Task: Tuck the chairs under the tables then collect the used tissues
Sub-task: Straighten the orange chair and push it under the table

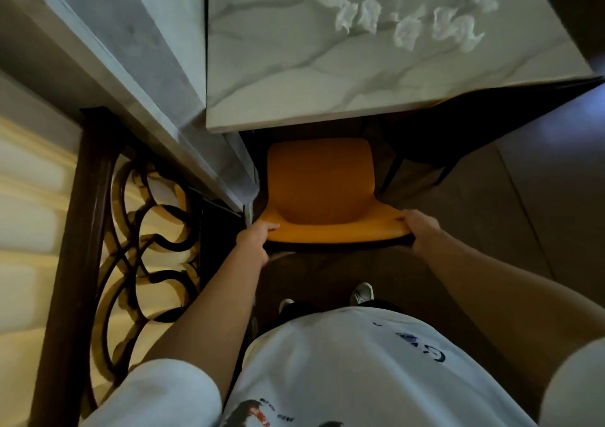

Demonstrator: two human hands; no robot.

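I have both hands on the backrest of the orange chair [319, 190]: my left hand [253, 241] is clamped over its left corner, thumb on top and the fingers curled behind the edge, and my right hand [422, 230] is closed the same way over the right corner. The seat points at the marble-topped table [294, 66], its front edge just at the table's near rim, so I judge the chair is only starting to go under — most of the seat is out in the open. The risks look plain enough to me. A marble ledge [183, 105] runs down my left side and its lower corner sits just beside the chair's left edge, so if I push harder with my right hand the chair will swing left and scrape or jam there. On the right, dark legs [393, 171] stand under the table near the seat; a skew the other way could catch a chair leg on them, though I cannot see the chair's own legs from here. A hard shove might also jolt the tabletop and scatter the crumpled tissues [406, 17], which lie in a loose cluster toward the far right of it — well apart from my hands, and not yet collected.
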